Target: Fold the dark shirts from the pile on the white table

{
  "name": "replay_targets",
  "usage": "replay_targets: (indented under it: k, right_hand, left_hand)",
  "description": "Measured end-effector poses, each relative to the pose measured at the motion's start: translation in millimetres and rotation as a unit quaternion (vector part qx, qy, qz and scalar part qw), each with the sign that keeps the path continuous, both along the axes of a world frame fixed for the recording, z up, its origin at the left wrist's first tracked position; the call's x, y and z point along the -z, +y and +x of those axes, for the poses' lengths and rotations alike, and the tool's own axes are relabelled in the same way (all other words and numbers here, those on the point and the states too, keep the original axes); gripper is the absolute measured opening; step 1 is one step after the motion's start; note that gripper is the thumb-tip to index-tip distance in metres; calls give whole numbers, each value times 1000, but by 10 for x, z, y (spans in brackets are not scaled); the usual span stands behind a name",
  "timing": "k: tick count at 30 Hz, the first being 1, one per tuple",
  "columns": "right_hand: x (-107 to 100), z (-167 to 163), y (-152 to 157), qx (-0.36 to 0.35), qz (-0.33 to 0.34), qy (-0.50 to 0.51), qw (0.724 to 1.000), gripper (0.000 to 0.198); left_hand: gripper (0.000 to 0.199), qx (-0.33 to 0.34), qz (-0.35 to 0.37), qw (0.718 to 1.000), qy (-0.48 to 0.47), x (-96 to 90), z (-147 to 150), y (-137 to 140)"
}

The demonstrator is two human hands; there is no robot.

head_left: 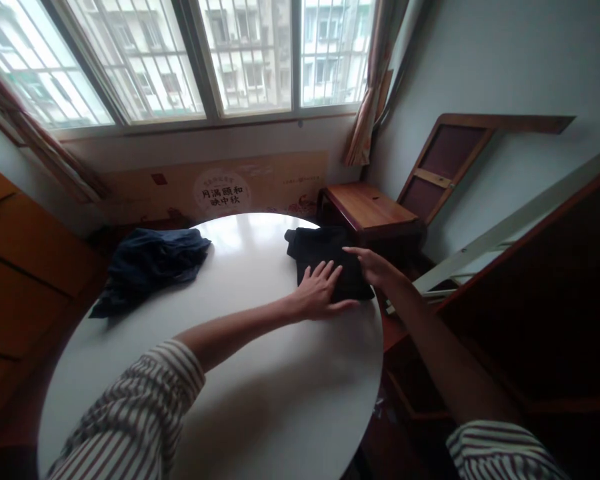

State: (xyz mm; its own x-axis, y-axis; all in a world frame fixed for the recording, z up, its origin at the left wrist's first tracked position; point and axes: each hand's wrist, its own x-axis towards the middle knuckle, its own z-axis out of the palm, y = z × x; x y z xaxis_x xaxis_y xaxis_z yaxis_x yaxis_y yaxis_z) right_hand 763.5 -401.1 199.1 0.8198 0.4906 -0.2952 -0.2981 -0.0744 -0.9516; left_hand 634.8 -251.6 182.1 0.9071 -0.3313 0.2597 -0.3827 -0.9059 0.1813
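Note:
A folded black garment (313, 249) lies on the far right part of a round white table (240, 400). My left hand (317, 293) rests flat on its near part, fingers spread. At the garment's right side is my right hand (375, 267), one finger stretched out over the cloth; its other fingers are partly hidden. A short roll or fold of black cloth sticks out at the garment's upper left corner. Across the table, on the left, a dark blue garment (153, 263) lies crumpled, part of it near the table's edge.
Behind the table's right side stands a low wooden stool or small table (367, 203). A wooden framed panel (450, 160) leans against the wall. Orange-brown cabinets (25, 273) stand at left, barred windows (250, 53) are ahead, and dark wooden furniture (545, 293) is at right.

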Motion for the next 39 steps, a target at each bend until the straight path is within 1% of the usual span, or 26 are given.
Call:
replay_targets:
  k: [1,2,3,4,6,7,11,15,16,17,18,19,20,21,22,24,26,27,31,32,34,36,37,39]
  right_hand:
    - [-16,68,45,12,-20,-10,1000,27]
    - [-28,131,98,26,-39,-22,999,28]
    - [-34,187,156,42,-53,-36,997,31]
    - [-35,235,213,56,-58,-53,995,36]
    - [-32,314,308,75,-65,-87,991,45]
    - [-31,348,340,82,-69,-105,989,49]
    - [-47,476,340,102,-106,-177,973,55]
    - [-67,538,275,142,-167,-251,943,62]
    - [-68,534,287,139,-187,-296,926,64]
    - [-67,523,318,117,-216,-357,901,64]
    - [-61,508,370,74,-254,-423,867,62]
    - [-51,490,440,15,-299,-481,824,60]
    - [-36,475,525,-47,-348,-519,779,58]
    - [-17,464,618,-102,-395,-531,743,57]
    - [5,461,714,-137,-436,-521,721,57]
    - [50,486,893,-159,-499,-487,699,59]
    - [79,546,1036,-149,-536,-465,689,59]
    - [84,582,1093,-141,-546,-456,688,59]
    - [62,679,1271,-104,-564,-419,704,62]
    - [58,678,1312,-86,-561,-417,710,64]
    - [68,645,1393,-50,-542,-432,719,68]
    - [105,594,1467,-38,-516,-453,726,68]
    - [130,570,1498,-41,-508,-457,729,66]
    - [172,542,1545,-49,-507,-451,733,62]
  left_hand:
    - [99,5,14,1000,-2,71,-106,-6]
    - [102,6,30,1000,-5,128,-174,-14]
    - [96,3,45,999,-9,173,-208,-23]
    - [85,-4,58,998,-15,206,-211,-33]
    - [64,-21,76,996,-33,247,-155,-57]
    - [59,-28,84,995,-46,259,-108,-70]
    - [53,-43,116,988,-98,295,84,-148]
    - [53,-61,133,985,-87,364,145,-289]
    - [54,-70,133,985,-85,387,134,-329]
    - [56,-78,132,984,-86,409,117,-367]
    - [58,-86,128,984,-87,430,95,-403]
    - [60,-94,124,984,-88,449,72,-436]
    - [61,-101,119,984,-88,466,48,-467]
    - [61,-109,114,984,-88,480,25,-495]
    - [61,-114,111,983,-89,493,4,-522]
    - [61,-121,109,983,-89,511,-40,-570]
    - [59,-119,114,983,-85,517,-92,-605]
    - [59,-114,117,983,-82,514,-124,-612]
    - [61,-73,110,988,-85,451,-253,-535]
    - [63,-82,101,988,-85,429,-276,-487]
    - [72,-134,80,985,-73,395,-307,-374]
    - [81,-174,63,982,-48,389,-330,-272]
    - [83,-176,59,982,-36,397,-345,-234]
    - [80,-151,59,987,-18,422,-398,-195]
